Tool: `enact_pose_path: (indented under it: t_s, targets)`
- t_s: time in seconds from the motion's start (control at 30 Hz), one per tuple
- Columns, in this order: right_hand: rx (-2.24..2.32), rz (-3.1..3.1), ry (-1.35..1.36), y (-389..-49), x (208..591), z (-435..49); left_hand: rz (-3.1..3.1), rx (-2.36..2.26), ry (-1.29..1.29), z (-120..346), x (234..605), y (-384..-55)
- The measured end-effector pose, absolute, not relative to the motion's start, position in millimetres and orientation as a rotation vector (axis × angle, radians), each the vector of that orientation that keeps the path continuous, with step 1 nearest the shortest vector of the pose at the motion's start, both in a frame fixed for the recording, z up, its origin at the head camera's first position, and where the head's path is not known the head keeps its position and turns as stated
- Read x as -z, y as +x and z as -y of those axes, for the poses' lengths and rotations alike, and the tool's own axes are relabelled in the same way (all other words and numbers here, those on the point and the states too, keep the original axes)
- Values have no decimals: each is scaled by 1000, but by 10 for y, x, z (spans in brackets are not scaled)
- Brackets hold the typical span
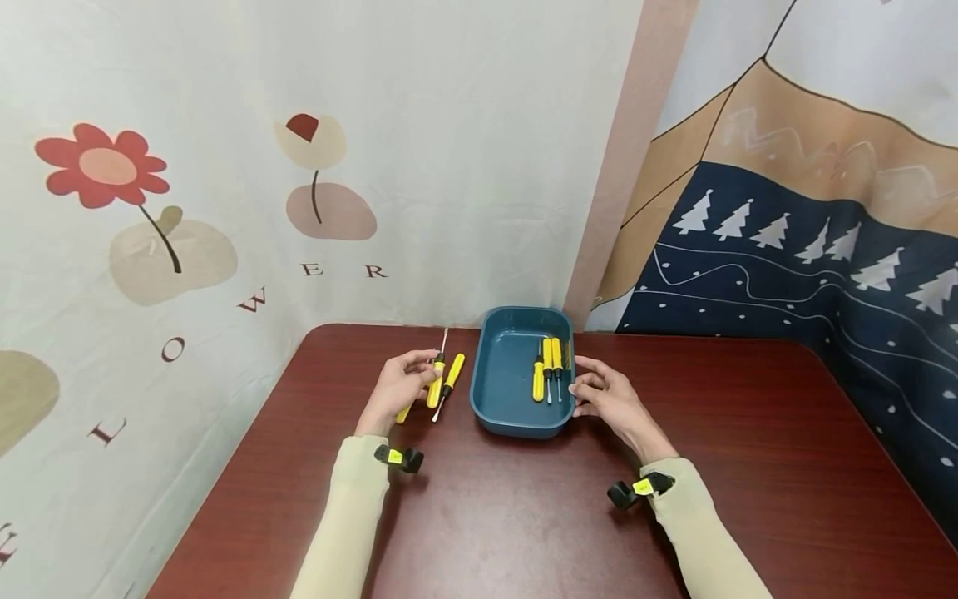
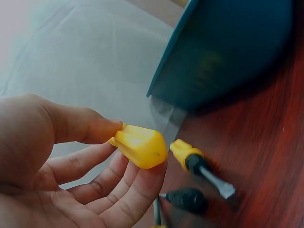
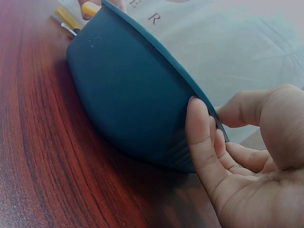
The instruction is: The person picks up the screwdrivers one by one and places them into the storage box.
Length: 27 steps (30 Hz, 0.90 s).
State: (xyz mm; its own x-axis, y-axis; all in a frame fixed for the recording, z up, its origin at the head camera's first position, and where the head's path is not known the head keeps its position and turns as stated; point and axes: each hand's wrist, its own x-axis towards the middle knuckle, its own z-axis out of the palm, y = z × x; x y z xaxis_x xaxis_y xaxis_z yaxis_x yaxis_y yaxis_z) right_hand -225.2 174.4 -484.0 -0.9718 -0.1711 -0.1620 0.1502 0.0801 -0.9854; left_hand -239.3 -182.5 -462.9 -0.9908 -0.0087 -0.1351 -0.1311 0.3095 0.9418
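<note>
My left hand [image 1: 404, 387] pinches the yellow handle of a screwdriver [image 2: 145, 147] between thumb and fingers, its shank pointing away toward the wall. Beside it on the table lies another yellow-and-black screwdriver [image 1: 453, 372], flat tip toward me. Under the hand, a further yellow handle [image 1: 404, 413] shows only in part. A dark blue rectangular tray [image 1: 497, 412] stands to the right. My right hand [image 1: 609, 402] grips the tray's right rim, with fingertips against the outer wall [image 3: 128, 90]. Inside, toward the right side, three screwdrivers [image 1: 538, 383] lie next to one another.
The reddish-brown wooden table [image 1: 479, 516] ends at a pale printed curtain [image 1: 464, 166] just behind the tray. A dark blue curtain part with white trees [image 1: 748, 258] hangs on the right. A black band device [image 1: 400, 457] sits on each wrist.
</note>
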Motion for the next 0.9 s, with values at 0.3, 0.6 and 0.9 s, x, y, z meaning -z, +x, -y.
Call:
enact_pose_path:
  t_s: [0.3, 0.6, 0.9]
  targets:
    - [1973, -2126, -26, -2248, 4841, -1755, -2407, -1832, -100, 1689, 4579, -2352]
    - [1997, -2114, -38, -2251, 4843, -1738, -2389, -1842, -49, 1610, 4551, -2340]
    - [1993, -2116, -34, -2254, 4839, -1737, -2397, -1830, -18, 1511, 4488, -2347]
